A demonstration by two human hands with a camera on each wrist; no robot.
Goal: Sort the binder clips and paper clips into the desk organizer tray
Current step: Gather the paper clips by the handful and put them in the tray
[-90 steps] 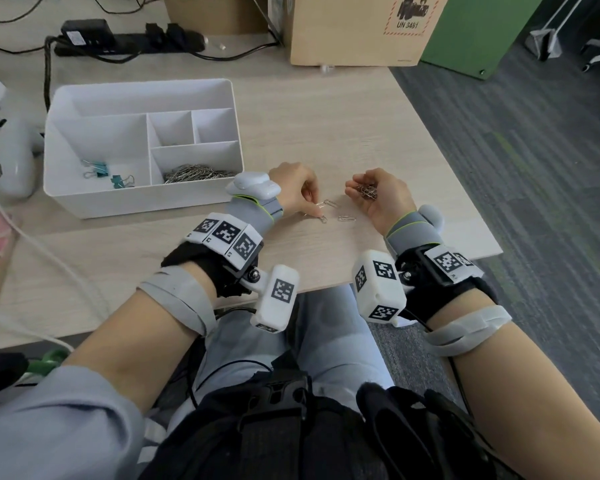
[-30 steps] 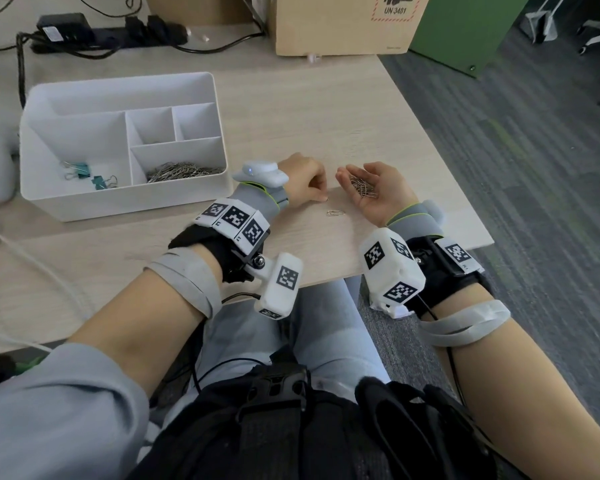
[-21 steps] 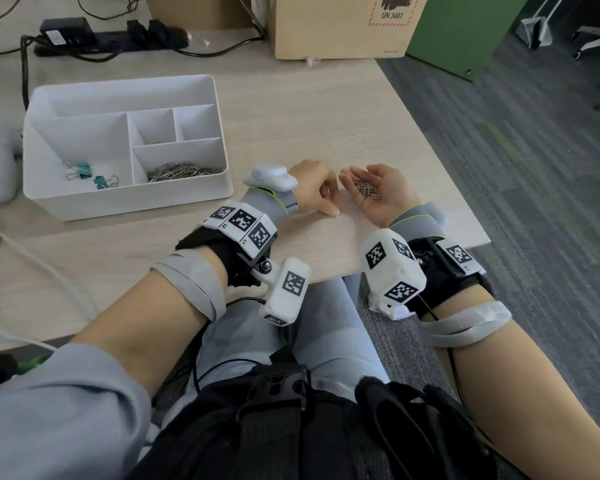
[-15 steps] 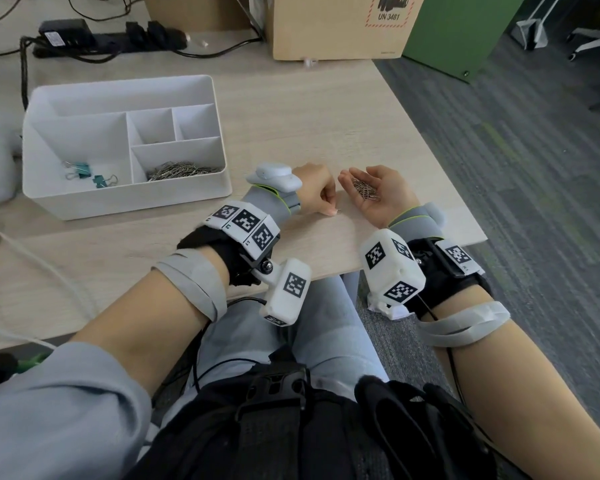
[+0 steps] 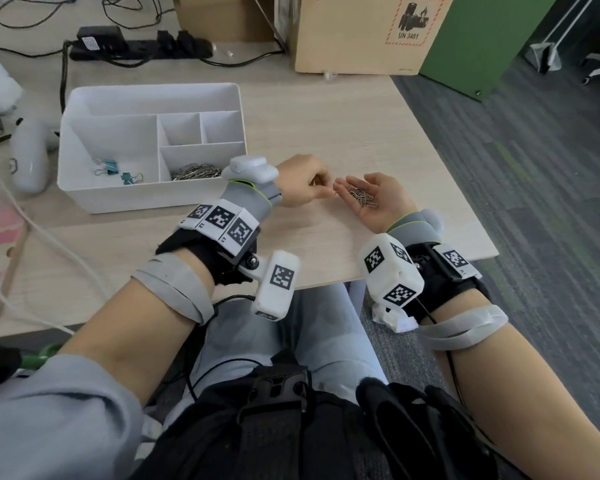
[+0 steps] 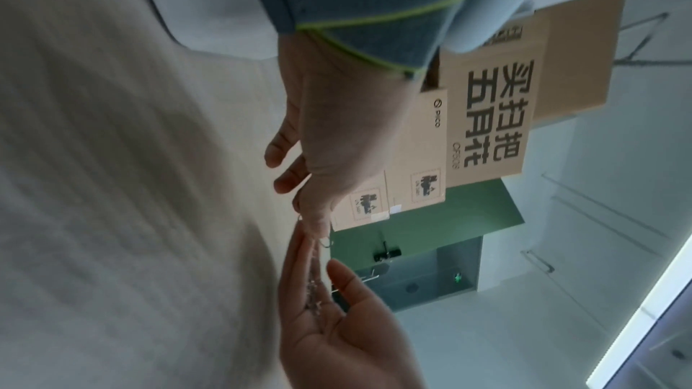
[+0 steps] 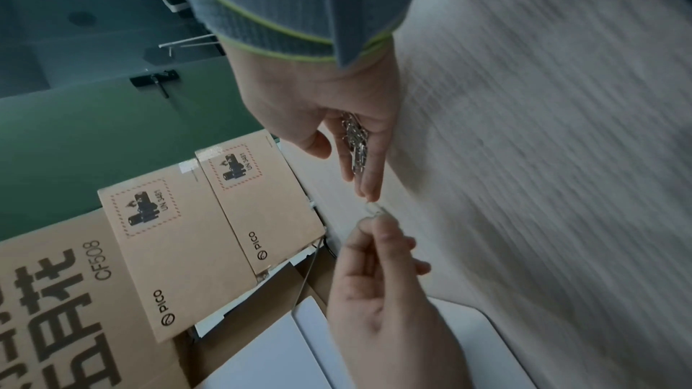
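My left hand (image 5: 327, 192) pinches one silver paper clip (image 7: 374, 210) between thumb and forefinger, just at the fingertips of my right hand (image 5: 353, 186). The right hand lies palm up just above the desk, fingers nearly straight, carrying a small heap of paper clips (image 5: 361, 198). The white desk organizer tray (image 5: 146, 199) stands to the left. Its front right compartment holds a pile of paper clips (image 5: 196, 171). Two teal binder clips (image 5: 110, 165) lie in its large left compartment. The left wrist view shows the pinched clip (image 6: 326, 243) over the right palm (image 6: 337, 321).
Cardboard boxes (image 5: 361, 36) stand at the desk's back edge, beside a black power strip (image 5: 136, 51) with cables. A white device (image 5: 30, 157) and a white cable (image 5: 66, 258) lie left of the tray. The desk's right edge (image 5: 465, 188) runs close to my right hand.
The left hand came down on the last loose clip on the desk, picked it up and brought it to the right hand's fingertips. The right palm has stayed turned up.
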